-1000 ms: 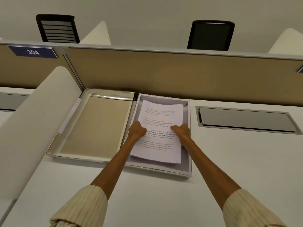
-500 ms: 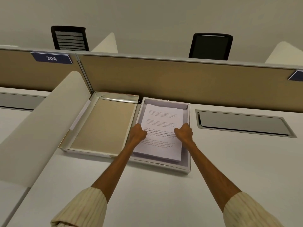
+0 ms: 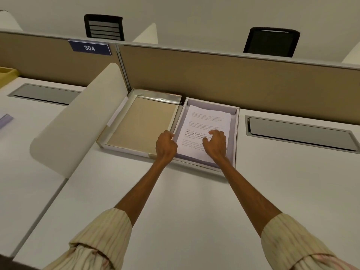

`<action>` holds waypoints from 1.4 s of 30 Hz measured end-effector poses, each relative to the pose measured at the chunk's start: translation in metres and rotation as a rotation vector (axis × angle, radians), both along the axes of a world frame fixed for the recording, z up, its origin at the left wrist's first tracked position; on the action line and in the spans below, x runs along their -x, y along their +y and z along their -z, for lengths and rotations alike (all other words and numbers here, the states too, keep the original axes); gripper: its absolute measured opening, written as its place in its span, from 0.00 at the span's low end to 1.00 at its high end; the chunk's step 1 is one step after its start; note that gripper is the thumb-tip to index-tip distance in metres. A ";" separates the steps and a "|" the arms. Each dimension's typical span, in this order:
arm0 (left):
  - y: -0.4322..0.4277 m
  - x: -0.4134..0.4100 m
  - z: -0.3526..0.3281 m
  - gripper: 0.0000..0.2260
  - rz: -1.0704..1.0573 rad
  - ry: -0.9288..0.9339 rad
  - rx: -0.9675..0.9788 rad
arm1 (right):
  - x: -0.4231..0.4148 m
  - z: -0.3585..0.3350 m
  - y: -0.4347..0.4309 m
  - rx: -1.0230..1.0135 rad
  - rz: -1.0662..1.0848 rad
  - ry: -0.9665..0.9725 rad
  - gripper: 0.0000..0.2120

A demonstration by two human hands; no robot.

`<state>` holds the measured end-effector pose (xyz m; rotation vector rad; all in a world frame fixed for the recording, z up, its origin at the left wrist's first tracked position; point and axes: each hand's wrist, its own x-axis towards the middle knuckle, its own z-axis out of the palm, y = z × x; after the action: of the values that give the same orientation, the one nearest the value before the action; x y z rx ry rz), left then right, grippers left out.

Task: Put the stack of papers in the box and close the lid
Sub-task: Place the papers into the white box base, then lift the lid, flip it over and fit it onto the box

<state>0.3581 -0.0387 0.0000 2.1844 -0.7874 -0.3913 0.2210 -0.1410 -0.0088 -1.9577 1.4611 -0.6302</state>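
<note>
A white box [image 3: 236,137] lies open on the desk against the tan partition. The stack of printed papers [image 3: 206,123] lies flat inside it. The lid [image 3: 142,125], with a tan inner face, lies open flat to the left of the box, joined along the middle edge. My left hand [image 3: 165,146] hovers over the seam between lid and box, fingers loosely curled, holding nothing. My right hand [image 3: 215,143] is just above the near part of the papers, fingers spread and bent, holding nothing.
A curved white side divider [image 3: 78,121] rises left of the lid. A grey cable hatch [image 3: 300,133] is set in the desk right of the box; another hatch [image 3: 44,93] is on the neighbouring desk. Two black chairs [image 3: 270,41] stand behind the partition.
Both hands have let go of the papers, which now rest in the box. The hands have lifted and shifted left, and the view has swung to the left.
</note>
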 end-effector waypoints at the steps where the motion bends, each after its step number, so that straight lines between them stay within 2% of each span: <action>1: 0.008 -0.004 0.000 0.10 -0.039 -0.008 0.008 | -0.005 0.000 0.005 0.000 -0.013 -0.008 0.19; 5: 0.042 -0.023 0.003 0.09 -0.175 -0.023 0.014 | -0.029 0.001 0.025 -0.010 -0.078 -0.004 0.18; 10: 0.077 -0.044 0.008 0.12 -0.273 -0.038 -0.026 | -0.062 0.005 0.052 -0.031 -0.260 0.038 0.20; 13: 0.090 -0.054 0.012 0.20 -0.348 -0.013 -0.114 | -0.079 0.006 0.070 -0.018 -0.359 0.073 0.23; 17: 0.100 -0.068 0.017 0.35 -0.434 0.114 -0.210 | -0.098 0.007 0.090 0.015 -0.467 0.134 0.27; 20: 0.102 -0.076 0.023 0.38 -0.474 0.235 -0.194 | -0.109 0.008 0.100 0.038 -0.531 0.179 0.28; 23: 0.100 -0.083 0.027 0.38 -0.494 0.328 -0.164 | -0.114 0.012 0.105 0.055 -0.561 0.222 0.25; 26: 0.099 -0.087 0.032 0.35 -0.483 0.375 -0.141 | -0.116 0.021 0.107 0.095 -0.569 0.259 0.18; 30: 0.092 -0.089 0.030 0.16 -0.482 0.363 -0.082 | -0.117 0.033 0.106 0.114 -0.499 0.193 0.11; 32: 0.087 -0.089 0.027 0.13 -0.488 0.395 -0.027 | -0.117 0.035 0.105 0.132 -0.519 0.198 0.10; 35: 0.082 -0.090 0.026 0.12 -0.518 0.436 0.066 | -0.117 0.035 0.103 0.129 -0.538 0.191 0.09; 39: 0.074 -0.089 0.025 0.23 -0.516 0.467 0.176 | -0.114 0.036 0.101 0.125 -0.535 0.162 0.09; 42: 0.067 -0.086 0.019 0.23 -0.493 0.491 0.229 | -0.109 0.030 0.097 0.141 -0.524 0.156 0.09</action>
<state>0.4445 0.0284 -0.0194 1.8692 -0.0163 -0.5217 0.3300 -0.0442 -0.0390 -2.4162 0.9362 -0.3550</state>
